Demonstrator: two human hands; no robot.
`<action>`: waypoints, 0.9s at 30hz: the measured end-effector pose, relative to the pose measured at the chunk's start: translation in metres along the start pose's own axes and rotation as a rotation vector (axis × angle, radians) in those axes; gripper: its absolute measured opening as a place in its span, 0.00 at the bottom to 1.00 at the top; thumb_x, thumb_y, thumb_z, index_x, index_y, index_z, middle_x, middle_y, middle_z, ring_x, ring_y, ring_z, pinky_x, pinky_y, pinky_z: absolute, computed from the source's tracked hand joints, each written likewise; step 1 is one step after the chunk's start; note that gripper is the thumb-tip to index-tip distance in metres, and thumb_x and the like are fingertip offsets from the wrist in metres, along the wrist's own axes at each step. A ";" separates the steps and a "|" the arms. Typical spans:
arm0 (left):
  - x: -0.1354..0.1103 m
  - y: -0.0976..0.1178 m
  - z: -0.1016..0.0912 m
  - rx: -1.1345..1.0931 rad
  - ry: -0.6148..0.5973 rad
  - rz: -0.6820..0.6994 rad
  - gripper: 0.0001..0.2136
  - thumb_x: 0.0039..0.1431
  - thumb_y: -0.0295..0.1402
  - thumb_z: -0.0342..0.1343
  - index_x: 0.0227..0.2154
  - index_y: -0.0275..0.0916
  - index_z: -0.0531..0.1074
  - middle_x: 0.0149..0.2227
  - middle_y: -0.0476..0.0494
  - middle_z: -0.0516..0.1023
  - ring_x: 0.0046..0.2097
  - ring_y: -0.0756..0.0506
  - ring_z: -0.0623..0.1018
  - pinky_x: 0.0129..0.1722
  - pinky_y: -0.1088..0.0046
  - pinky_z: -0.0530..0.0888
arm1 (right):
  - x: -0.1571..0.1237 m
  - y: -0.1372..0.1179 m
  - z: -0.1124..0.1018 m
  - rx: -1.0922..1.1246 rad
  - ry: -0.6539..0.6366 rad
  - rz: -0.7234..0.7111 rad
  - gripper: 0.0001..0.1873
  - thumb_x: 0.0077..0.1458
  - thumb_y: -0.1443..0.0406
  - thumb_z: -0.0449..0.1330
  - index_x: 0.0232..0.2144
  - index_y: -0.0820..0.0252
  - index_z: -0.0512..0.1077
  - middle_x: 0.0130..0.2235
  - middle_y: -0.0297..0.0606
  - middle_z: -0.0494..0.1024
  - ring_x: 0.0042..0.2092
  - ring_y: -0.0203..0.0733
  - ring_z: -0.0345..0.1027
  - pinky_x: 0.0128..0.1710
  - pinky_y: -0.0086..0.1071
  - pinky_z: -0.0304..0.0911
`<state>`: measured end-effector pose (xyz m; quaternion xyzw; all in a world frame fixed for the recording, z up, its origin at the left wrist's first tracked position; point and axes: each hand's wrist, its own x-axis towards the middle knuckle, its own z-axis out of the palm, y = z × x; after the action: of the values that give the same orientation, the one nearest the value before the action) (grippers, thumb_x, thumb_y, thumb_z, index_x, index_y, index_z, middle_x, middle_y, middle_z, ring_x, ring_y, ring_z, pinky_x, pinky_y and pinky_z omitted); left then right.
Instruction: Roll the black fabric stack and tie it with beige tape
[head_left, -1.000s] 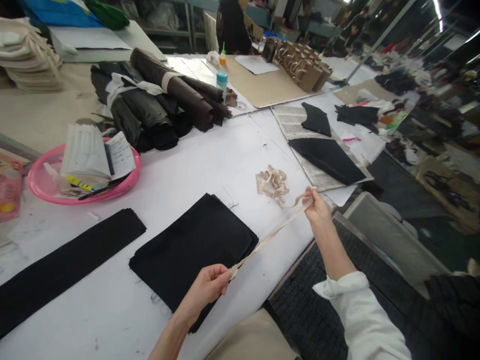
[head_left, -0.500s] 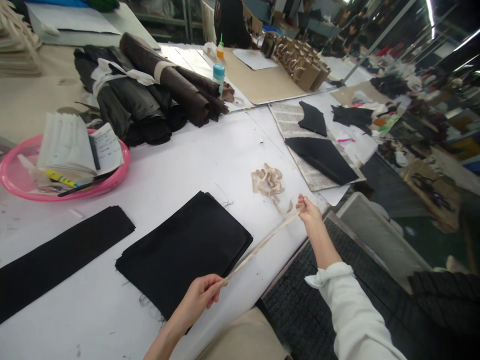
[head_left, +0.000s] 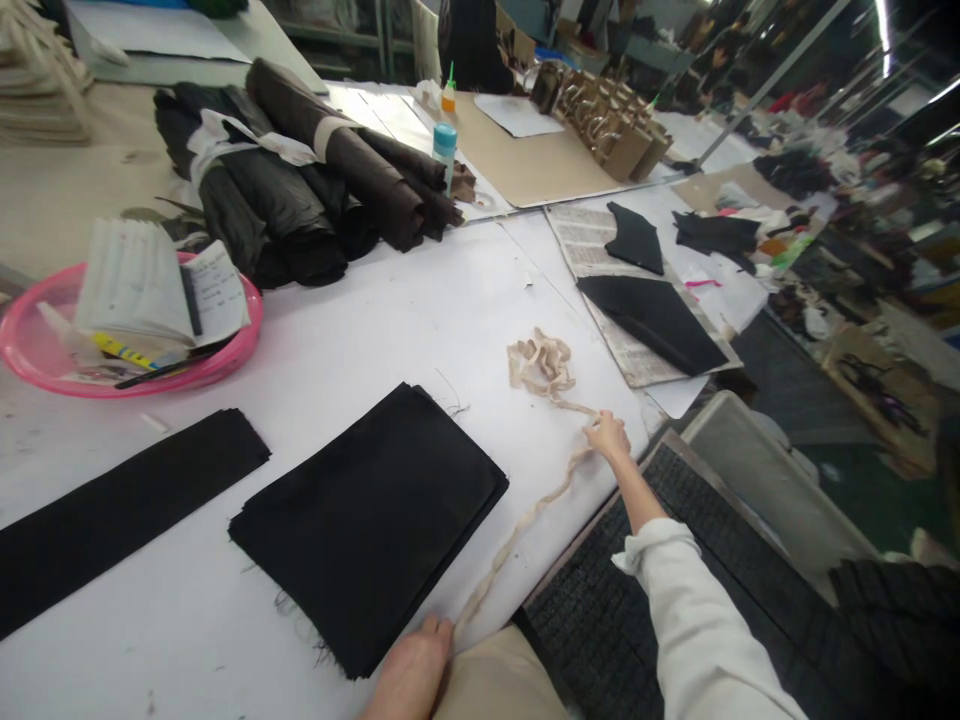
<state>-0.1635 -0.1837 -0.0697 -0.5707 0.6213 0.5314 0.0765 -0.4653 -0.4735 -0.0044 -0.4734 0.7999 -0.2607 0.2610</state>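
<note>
Pinning a beige tape flat along the white worktop, your left hand at bottom centre and right hand at centre-right each pinch an end, laying it beside the black fabric stack for alignment.

The tape is pale beige, its loose heap at twelve o'clock the same shade — both on a white table. At nine o'clock lies a black fabric stack, beyond it a black strip. A pink basin sits at ten o'clock — dark brown rolls at eleven
</note>
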 end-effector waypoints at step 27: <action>0.005 -0.127 -0.223 0.228 0.747 -0.291 0.31 0.53 0.32 0.60 0.59 0.35 0.56 0.56 0.32 0.64 0.56 0.37 0.66 0.56 0.63 0.63 | -0.121 -0.234 0.279 -0.863 -0.874 -1.577 0.41 0.34 0.61 0.75 0.51 0.61 0.65 0.53 0.46 0.70 0.56 0.50 0.62 0.58 0.44 0.55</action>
<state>0.0494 -0.3260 -0.0515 -0.7939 0.5743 0.1991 -0.0172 -0.0846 -0.5100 -0.0315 -0.9775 0.1171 0.1504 0.0906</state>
